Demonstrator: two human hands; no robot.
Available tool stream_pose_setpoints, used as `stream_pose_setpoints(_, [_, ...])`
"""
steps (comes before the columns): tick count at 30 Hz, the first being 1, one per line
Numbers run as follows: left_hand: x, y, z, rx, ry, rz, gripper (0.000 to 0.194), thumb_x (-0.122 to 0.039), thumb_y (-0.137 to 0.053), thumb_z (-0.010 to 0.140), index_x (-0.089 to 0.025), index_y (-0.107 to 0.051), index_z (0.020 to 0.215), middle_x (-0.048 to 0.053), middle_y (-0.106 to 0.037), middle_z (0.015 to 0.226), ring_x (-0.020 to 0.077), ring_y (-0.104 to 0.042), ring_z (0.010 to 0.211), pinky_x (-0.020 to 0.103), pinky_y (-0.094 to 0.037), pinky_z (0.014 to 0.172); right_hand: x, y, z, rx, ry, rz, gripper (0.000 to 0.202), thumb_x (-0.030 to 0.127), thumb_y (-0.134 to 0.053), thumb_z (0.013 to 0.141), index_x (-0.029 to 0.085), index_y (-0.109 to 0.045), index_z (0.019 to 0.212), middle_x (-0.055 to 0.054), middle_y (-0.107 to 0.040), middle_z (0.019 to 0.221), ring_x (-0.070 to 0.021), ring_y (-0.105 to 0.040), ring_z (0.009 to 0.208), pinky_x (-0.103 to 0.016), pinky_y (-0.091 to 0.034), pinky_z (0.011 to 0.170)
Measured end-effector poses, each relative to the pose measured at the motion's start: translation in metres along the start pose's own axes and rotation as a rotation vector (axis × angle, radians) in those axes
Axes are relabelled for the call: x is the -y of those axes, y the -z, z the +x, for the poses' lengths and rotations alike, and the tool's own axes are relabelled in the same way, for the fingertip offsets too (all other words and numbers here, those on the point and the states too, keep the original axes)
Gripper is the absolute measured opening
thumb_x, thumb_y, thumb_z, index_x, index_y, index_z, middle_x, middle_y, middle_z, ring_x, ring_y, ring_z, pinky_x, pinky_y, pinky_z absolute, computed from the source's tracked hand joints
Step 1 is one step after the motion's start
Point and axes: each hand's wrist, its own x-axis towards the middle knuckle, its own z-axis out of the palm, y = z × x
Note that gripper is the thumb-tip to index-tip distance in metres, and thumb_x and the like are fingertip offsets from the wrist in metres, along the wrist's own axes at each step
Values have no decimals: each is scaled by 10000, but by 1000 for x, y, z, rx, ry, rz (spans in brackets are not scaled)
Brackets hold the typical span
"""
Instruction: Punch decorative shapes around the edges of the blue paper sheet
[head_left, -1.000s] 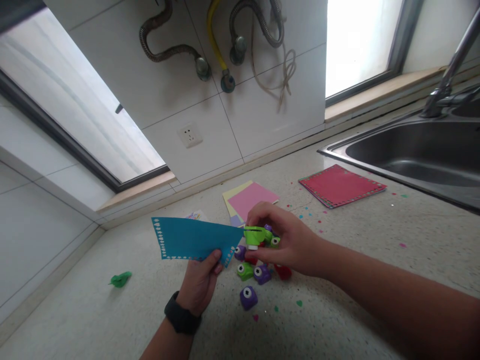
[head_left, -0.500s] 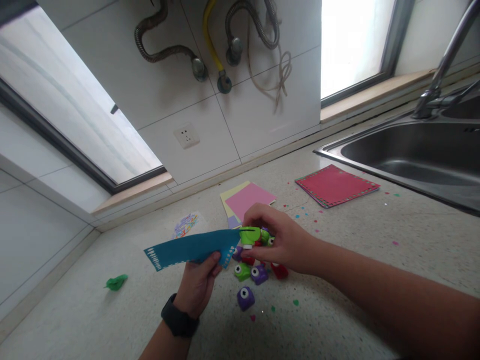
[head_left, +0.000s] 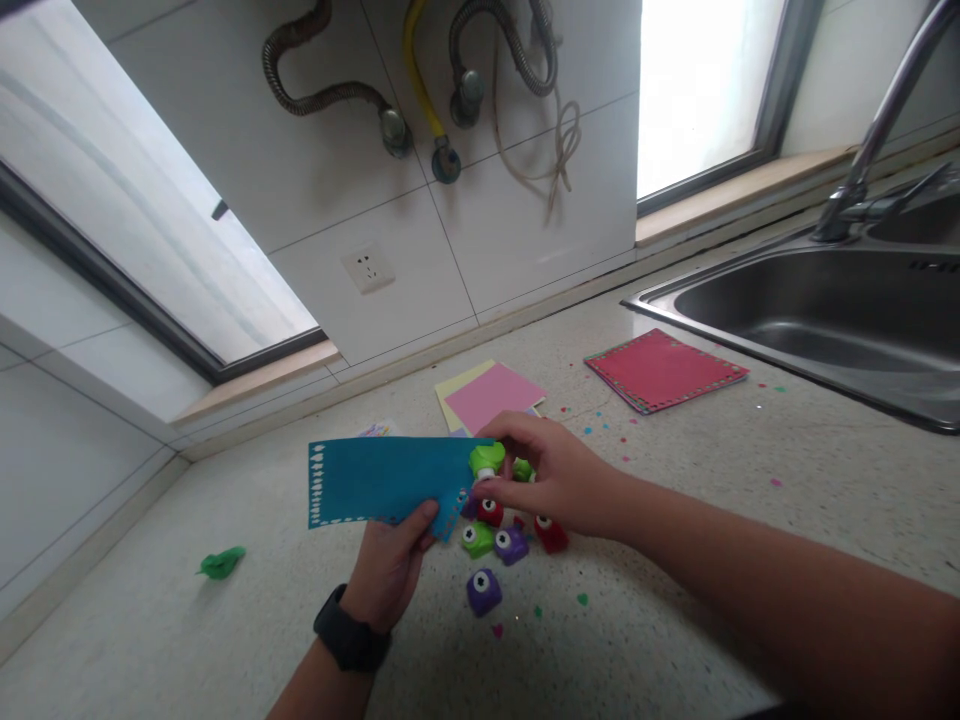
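Note:
A sheet of blue paper (head_left: 397, 478) with punched holes along its left, lower and right edges is pinched in my left hand (head_left: 397, 565), thumb on top. My right hand (head_left: 551, 465) grips a green craft punch (head_left: 487, 460) between thumb and fingers. The punch sits on the paper's upper right corner. Below my right hand, on the counter, lie several more punches: a purple punch (head_left: 484, 592), a green punch (head_left: 478, 538) and a red punch (head_left: 551, 533) among them. Part of this group is hidden behind my right hand.
Pink paper (head_left: 496, 398) overlaps yellow paper (head_left: 452, 388) near the wall. A stack of red punched paper (head_left: 664, 368) lies near the sink (head_left: 787, 320). Crumpled green material (head_left: 222, 563) is at left. Small paper cutouts are scattered over the counter (head_left: 645, 620).
The blue sheet has tilted so more of its face shows, its left end rising. The green punch has turned and shifted slightly left with my right hand. The whole view has shifted slightly.

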Motion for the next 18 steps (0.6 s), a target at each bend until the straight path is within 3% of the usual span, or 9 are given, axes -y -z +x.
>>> stream_pose_setpoints(6, [0, 0, -3, 16, 15, -4, 639, -202, -837, 748, -248, -558, 1321, 64, -709, 1087, 172, -669, 852, 258, -548, 693, -6, -3, 4, 67, -281, 184, 290, 377, -778, 784, 178, -579, 856, 33, -566, 685, -116, -530, 602, -246, -407, 530])
stream_pose_setpoints(11, [-1, -2, -2, -31, 11, 58, 684, -242, -861, 722, -238, -553, 1333, 50, -720, 1014, 124, -635, 659, 195, -489, 515, -6, -2, 6, 81, -429, 261, 288, 420, -753, 822, 178, -597, 804, 12, -593, 673, -112, -526, 576, -250, -393, 513])
stream_pose_setpoints(14, [1, -1, -2, -31, -1, 94, 640, -281, -839, 750, -241, -564, 1327, 47, -727, 1006, 124, -632, 624, 197, -485, 488, -6, -3, 6, 80, -472, 314, 312, 449, -743, 835, 184, -602, 751, -15, -624, 682, -129, -560, 599, -263, -415, 529])
stream_pose_setpoints(18, [4, 2, -1, -5, -7, 125, 596, -313, -813, 780, -234, -585, 1326, 94, -720, 1155, 214, -715, 842, 287, -580, 643, -8, -5, 5, 83, -519, 377, 297, 436, -744, 841, 185, -616, 746, -21, -635, 674, -133, -590, 600, -268, -448, 551])
